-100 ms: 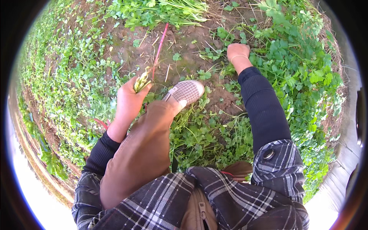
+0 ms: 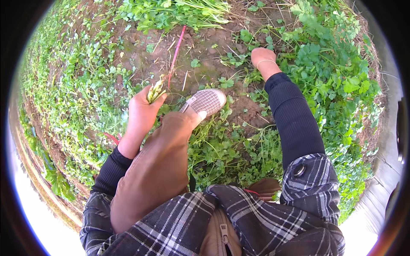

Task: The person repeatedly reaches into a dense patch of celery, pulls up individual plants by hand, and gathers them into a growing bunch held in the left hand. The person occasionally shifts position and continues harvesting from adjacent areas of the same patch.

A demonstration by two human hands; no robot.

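Observation:
My left hand (image 2: 141,109), beside my bent knee, is closed round a small bunch of pale green stems (image 2: 156,92). The stem ends point up past the thumb, and the leafy part is hidden below the hand. My right hand (image 2: 263,56) reaches far forward to the edge of the leafy green plants (image 2: 318,64) at the right. It looks balled like a fist, back upward, with a thin band at the wrist. Its fingers are turned away, so whatever they hold cannot be seen.
A pile of cut leafy stems (image 2: 171,15) lies at the far side. A thin red strip (image 2: 177,51) stretches over the brown soil toward my checked shoe (image 2: 206,101). Low plants (image 2: 85,85) cover the left, and a pale sheet edge (image 2: 386,141) runs along the far right.

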